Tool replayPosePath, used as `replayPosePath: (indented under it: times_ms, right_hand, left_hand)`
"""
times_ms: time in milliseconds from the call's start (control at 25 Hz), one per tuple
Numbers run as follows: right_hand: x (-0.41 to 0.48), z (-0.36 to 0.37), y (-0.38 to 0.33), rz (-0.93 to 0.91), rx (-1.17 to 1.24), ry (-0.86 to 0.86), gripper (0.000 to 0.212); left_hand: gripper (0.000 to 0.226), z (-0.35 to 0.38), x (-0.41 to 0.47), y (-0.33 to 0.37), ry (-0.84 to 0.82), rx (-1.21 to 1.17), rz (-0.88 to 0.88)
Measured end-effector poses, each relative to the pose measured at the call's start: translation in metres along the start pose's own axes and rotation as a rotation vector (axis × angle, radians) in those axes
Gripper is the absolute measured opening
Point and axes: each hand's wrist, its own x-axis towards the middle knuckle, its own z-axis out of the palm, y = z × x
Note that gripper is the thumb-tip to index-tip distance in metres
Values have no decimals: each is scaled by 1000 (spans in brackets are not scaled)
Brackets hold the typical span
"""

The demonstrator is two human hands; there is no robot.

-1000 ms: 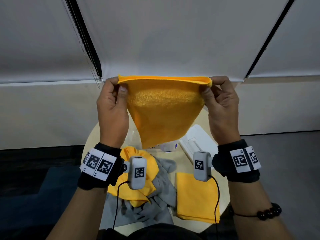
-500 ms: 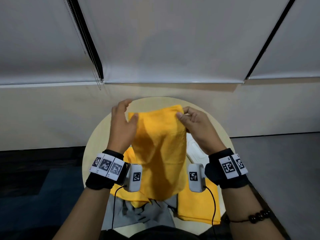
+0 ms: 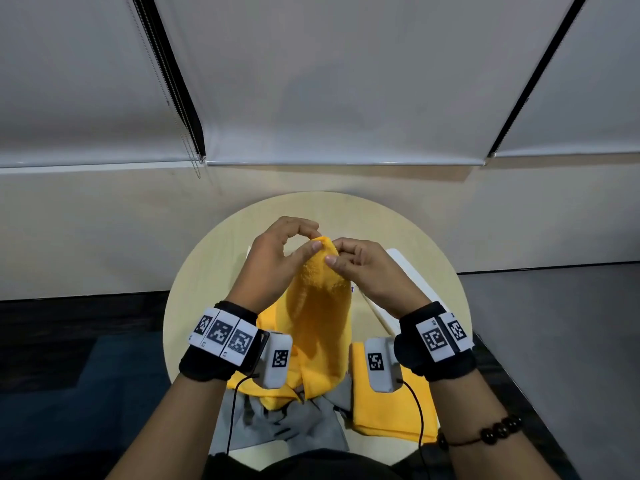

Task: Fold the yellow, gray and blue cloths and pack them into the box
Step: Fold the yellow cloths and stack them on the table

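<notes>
Plainly, in the head view, both hands meet above the middle of the round surface [image 3: 207, 271]. The left hand [image 3: 277, 258] and the right hand [image 3: 367, 271] each pinch the top edge of a yellow cloth [image 3: 322, 317] between thumb and fingers. The pinches sit close together, so the cloth hangs doubled and its lower end drapes onto the pile below. Holding it aloft probably lets the halves line up under their own weight.

Nearest the person lies a crumpled gray cloth [image 3: 287, 424]. To its right a folded yellow cloth [image 3: 391, 414] lies flat by the near rim. What looks like the white box [image 3: 401, 261] is mostly hidden behind the right hand. No blue cloth shows.

Bare wood beyond the hands and at the left offers room to lay the fold down, whereas the near rim is crowded.
</notes>
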Motion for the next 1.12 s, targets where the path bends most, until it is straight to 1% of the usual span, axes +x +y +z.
replayPosePath:
  times_ms: [80, 200, 320, 440, 560, 680, 720, 800, 880, 960, 1000, 1040, 1120]
  right_hand:
    - [3, -1, 9, 15, -114, -56, 13]
    - [4, 1, 39, 49, -407, -117, 17]
    - [-2, -1, 72, 139, -507, -135, 22]
    - [-11, -6, 99, 246, -552, -165, 24]
    - [-17, -8, 116, 307, -556, -138, 23]
    - [-18, -9, 119, 375, -471, -10, 10]
    - [-18, -9, 119, 379, -476, 8, 7]
    - [-18, -10, 123, 333, -581, 25, 6]
    - [-15, -9, 123, 302, -697, 116, 9]
    - [-13, -10, 117, 356, -666, 204, 18]
    - [-11, -11, 114, 384, -587, 204, 21]
    - [-11, -11, 111, 416, -453, 195, 24]
    - [-11, -10, 106, 477, -96, 197, 32]
  left_hand:
    - [6, -2, 2, 4, 91, 1, 29]
    - [3, -18, 10, 14, 279, 22, 144]
    - [5, -35, 17, 25, 418, 38, 226]
    - [5, -45, 21, 29, 522, 47, 227]
    - [6, -53, 24, 27, 542, 51, 220]
    - [3, -53, 24, 28, 491, 36, 241]
    - [3, -52, 24, 28, 480, 30, 248]
    - [4, -50, 23, 28, 469, 20, 257]
    - [4, -50, 23, 28, 466, 4, 252]
    - [4, -50, 23, 28, 454, -32, 250]
    - [4, -50, 22, 29, 435, -52, 259]
    - [3, -49, 21, 31, 405, -77, 277]
    - [6, -48, 18, 37, 319, -168, 311]
